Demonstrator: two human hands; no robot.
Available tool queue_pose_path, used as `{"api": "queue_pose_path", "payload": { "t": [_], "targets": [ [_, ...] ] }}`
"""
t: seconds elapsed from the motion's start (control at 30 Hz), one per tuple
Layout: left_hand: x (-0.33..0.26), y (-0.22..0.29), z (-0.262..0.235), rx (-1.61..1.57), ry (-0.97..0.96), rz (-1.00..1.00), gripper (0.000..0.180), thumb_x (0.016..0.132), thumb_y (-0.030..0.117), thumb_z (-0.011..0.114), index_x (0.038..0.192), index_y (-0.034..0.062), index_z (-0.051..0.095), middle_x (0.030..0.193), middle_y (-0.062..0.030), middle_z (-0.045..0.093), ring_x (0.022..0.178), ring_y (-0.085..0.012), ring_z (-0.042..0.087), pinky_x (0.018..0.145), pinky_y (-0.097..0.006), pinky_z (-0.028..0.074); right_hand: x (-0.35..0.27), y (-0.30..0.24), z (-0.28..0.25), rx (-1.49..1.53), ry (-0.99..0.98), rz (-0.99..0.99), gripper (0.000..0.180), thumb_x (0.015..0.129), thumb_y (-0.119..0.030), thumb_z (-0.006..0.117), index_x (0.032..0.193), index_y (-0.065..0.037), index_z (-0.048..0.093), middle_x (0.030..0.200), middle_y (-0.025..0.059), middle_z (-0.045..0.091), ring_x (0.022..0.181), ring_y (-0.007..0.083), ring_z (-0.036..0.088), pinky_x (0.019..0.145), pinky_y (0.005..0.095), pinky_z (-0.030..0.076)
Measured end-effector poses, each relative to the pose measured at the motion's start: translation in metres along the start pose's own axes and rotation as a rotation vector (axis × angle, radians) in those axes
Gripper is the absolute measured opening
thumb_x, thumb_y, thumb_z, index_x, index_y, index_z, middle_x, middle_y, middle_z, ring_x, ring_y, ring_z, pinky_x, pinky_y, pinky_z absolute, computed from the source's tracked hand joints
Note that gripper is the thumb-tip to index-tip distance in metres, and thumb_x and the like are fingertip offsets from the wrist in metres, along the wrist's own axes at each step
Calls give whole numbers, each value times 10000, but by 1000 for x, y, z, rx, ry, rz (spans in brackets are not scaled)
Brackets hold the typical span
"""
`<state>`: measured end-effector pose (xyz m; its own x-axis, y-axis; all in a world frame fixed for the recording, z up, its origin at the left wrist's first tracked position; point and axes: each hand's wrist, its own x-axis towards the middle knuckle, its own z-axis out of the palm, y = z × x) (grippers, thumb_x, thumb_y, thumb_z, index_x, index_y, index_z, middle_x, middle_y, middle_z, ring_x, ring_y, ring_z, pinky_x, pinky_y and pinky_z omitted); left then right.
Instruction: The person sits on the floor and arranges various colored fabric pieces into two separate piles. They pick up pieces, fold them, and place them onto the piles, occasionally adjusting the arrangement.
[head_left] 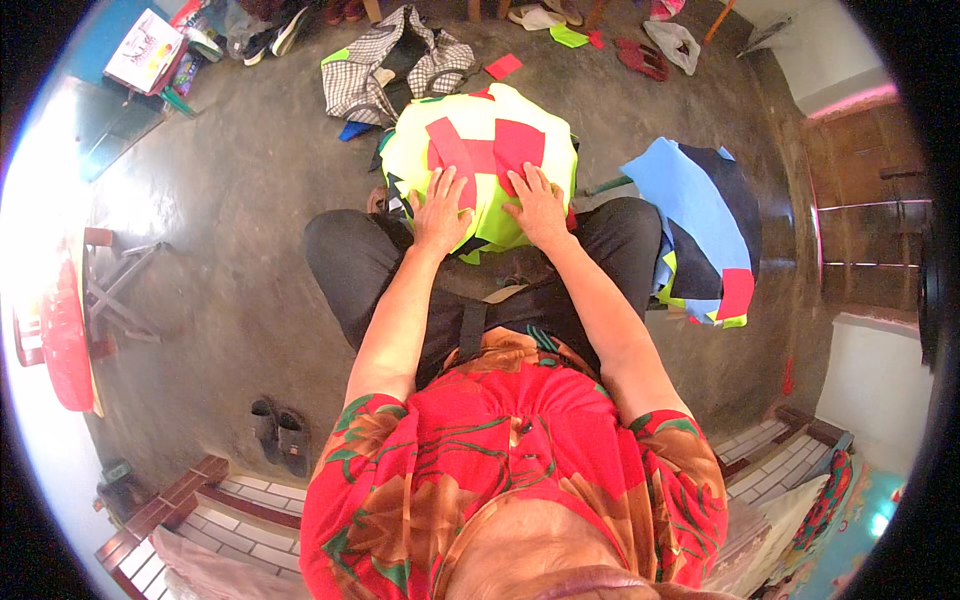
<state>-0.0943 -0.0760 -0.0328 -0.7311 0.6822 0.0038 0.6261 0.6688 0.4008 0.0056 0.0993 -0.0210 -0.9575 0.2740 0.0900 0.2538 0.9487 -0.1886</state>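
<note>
A heap of neon yellow fabric pieces [480,108] lies between my knees, with flat red fabric pieces [520,145] spread on top. My left hand [440,214] rests on the left part of the heap, its fingertips on a red strip [449,142] that slants down the front. On the other side my right hand [541,208] lies with its fingers apart at the lower edge of the right red piece. Neither hand is gripping anything that I can see. Dark scraps stick out under the heap's edges.
To the right stands a pile of light blue and black fabric [690,200] with a red piece at its lower end. Checked cloth [360,85] lies just beyond the heap. Dark sandals [280,435] sit at lower left, near a red chair [66,335]. Shoes [275,40] line the far side.
</note>
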Motion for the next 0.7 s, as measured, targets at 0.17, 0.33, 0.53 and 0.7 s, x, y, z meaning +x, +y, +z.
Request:
{"api": "queue_pose_path", "payload": {
  "t": [0.17,0.33,0.53,0.7],
  "targets": [
    [0,1,-1,-22,7,12,609,802,251,646,1348,135,403,1486,-52,269,1404,-237,188,1048,-648,201,7,14,14,85,171,-8,268,818,-183,608,1073,-125,551,1196,108,540,1085,282,553,837,450,452],
    [1,0,1,-23,6,19,610,807,256,643,1352,135,398,1488,-51,266,1405,-240,186,1052,-648,192,10,18,19,70,253,-7,126,817,-154,588,936,-123,561,1047,75,596,966,277,599,743,441,475],
    [1,-2,5,-21,39,24,611,794,275,657,1342,155,416,1481,-58,283,1400,-261,200,1039,-649,210,12,17,9,267,149,108,178,802,-157,618,963,-128,548,1033,64,581,964,284,582,737,468,459],
    [-2,0,4,-8,30,15,619,797,284,655,1361,211,409,1487,-60,274,1402,-264,195,1046,-647,201,4,6,4,88,108,-48,249,782,-161,644,1000,-116,533,1192,119,500,1134,330,493,817,506,430]
  ]
}}
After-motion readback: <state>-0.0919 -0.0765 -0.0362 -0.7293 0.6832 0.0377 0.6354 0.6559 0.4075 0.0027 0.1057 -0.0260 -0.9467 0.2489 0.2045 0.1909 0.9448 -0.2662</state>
